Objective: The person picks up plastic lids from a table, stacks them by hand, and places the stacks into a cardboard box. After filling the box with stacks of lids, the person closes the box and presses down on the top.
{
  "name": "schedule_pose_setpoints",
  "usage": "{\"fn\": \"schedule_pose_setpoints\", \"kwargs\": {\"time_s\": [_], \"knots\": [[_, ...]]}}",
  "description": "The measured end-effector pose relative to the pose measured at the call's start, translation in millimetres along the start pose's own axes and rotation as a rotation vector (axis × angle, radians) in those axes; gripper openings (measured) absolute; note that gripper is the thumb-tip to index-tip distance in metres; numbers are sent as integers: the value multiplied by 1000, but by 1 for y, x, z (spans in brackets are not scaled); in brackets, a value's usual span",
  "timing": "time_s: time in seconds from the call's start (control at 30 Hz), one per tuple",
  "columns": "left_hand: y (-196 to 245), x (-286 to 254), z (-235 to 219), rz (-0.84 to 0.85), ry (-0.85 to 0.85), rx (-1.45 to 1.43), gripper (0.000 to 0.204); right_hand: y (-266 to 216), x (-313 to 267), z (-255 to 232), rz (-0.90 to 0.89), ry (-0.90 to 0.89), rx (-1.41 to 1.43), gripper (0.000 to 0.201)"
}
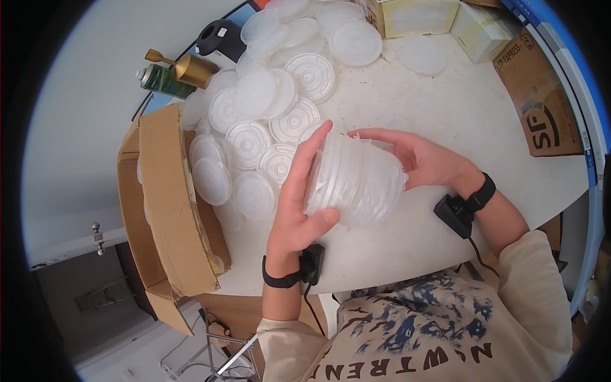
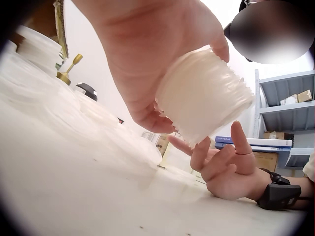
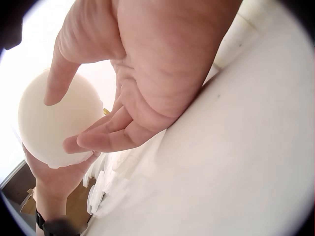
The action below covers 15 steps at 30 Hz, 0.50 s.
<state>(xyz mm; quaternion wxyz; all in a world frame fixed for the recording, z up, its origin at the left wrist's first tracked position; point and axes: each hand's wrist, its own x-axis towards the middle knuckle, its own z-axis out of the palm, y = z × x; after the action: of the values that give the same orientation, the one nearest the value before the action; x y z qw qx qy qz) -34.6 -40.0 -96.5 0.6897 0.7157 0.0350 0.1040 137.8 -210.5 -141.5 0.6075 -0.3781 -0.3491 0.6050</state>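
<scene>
A tilted stack of translucent plastic lids (image 1: 356, 181) is held over the front of the white table (image 1: 474, 114). My left hand (image 1: 296, 219) grips its left end, thumb on the near side and fingers along the far side. At the opposite end is my right hand (image 1: 433, 159), with its fingers spread and loosely bent. In the right wrist view, the right thumb and fingertips overlap the round end face of the stack (image 3: 59, 120). The left wrist view shows the right hand (image 2: 226, 172) under the stack's lower end, its fingertips right at the edge.
Many loose lids (image 1: 248, 145) lie heaped across the table's left and back. An open cardboard box (image 1: 168, 204) stands at the left edge. Behind are a green can (image 1: 167, 80), a gold pot (image 1: 194, 70) and a black device (image 1: 219, 41). Another carton (image 1: 541, 95) sits at right.
</scene>
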Motion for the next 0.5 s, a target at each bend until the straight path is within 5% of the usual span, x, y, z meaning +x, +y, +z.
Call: {"fn": "schedule_pose_setpoints", "kwargs": {"time_s": [0.3,0.5], "knots": [[5,-3,10,-135,-70,-226,104,9,1,4,-34,84,-163,93],[-6,0,8,-10,-157,-72,104,14,-1,3,-144,86,-223,101]]}}
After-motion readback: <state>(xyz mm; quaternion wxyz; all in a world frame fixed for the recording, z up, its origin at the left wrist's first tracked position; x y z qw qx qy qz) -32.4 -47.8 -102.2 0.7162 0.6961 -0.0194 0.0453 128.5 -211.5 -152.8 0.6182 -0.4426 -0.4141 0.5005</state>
